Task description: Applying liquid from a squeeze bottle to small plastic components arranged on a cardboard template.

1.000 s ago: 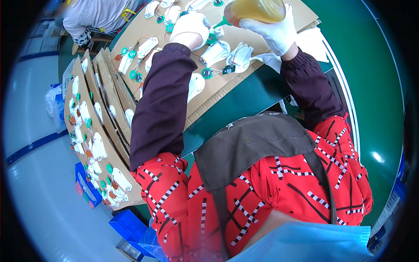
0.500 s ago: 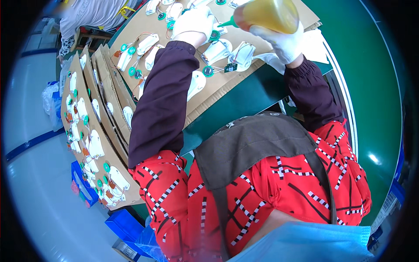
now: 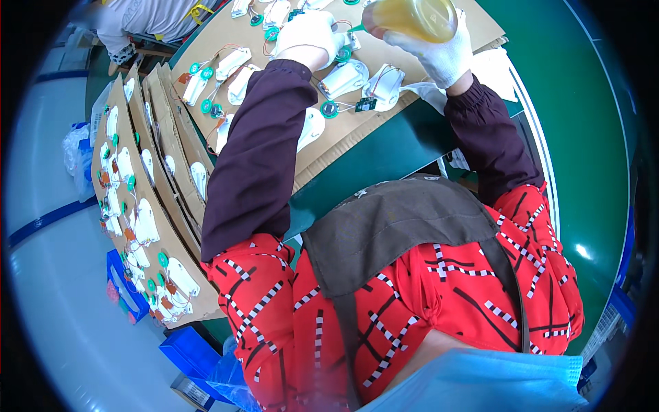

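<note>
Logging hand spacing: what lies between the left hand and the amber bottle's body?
In the head view, the green nozzle lies there, with a white piece just below it.

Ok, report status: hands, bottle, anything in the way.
Right hand gripping tipped amber bottle, green nozzle pointing left. Left hand among wired white casings, its grip hidden. More casings crowd the cardboard close by.

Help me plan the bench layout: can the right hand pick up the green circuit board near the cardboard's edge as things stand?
Probably not: the right hand is wrapped around the bottle. Nothing appears to cover the circuit board, though, so the way looks free for an empty hand.
</note>
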Motion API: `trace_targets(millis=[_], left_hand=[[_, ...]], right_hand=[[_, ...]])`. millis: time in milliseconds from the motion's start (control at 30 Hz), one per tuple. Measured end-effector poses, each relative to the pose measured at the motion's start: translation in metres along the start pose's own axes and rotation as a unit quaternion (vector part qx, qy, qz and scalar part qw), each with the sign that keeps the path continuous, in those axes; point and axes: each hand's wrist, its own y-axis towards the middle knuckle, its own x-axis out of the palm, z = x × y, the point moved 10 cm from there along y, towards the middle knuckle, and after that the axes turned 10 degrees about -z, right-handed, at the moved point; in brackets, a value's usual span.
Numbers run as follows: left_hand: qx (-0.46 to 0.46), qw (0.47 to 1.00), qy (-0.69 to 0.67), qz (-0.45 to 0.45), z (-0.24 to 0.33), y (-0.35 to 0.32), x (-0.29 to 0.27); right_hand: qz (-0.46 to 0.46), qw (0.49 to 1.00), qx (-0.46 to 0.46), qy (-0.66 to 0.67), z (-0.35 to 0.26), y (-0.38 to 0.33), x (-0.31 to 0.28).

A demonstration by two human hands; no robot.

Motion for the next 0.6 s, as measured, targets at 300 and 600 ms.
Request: trace_targets(millis=[300,600], left_hand=[[-0.002,0.999,0.025,0.029,0.002,-0.001,-0.004],[0.006,0.999,-0.02,0.039,0.01,-0.016,-0.016]], right_hand=[[-0.082,0.62,0.183,0.758,0.042,-0.01,0.067],[-0.099,0.991,-0.078,0.051,-0.018,-0.002,0.015]])
